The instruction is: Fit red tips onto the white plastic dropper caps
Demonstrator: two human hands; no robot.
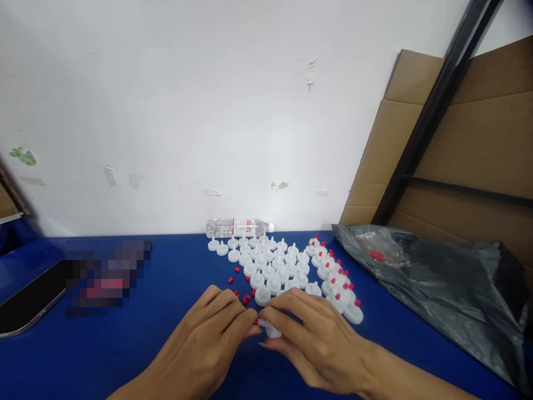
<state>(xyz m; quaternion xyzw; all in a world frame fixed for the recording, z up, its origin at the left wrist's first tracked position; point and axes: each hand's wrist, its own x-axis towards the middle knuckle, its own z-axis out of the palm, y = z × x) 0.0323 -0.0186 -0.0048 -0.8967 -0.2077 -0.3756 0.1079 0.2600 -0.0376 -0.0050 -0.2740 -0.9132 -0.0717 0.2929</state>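
Close to the table's front, my left hand (216, 333) pinches a small red cap (256, 322) between thumb and forefinger. My right hand (316, 333) grips a white nozzle cap (273, 331) lying on its side, its thin spout pointing left at the red cap. The two parts meet at the spout tip; my fingers partly hide the joint. Just beyond my hands stand several white nozzle caps (268, 271) with bare spouts. To their right, more white nozzle caps (342, 295) carry red tips. Several loose red caps (245, 300) lie beyond my left hand.
A clear plastic bottle (241, 228) lies against the white wall. At right, a grey plastic bag (441, 278) bears a clear pouch (381, 253) of red caps. A phone (31, 300) lies at left beside a pixelated patch. Cardboard (387, 133) leans at the right.
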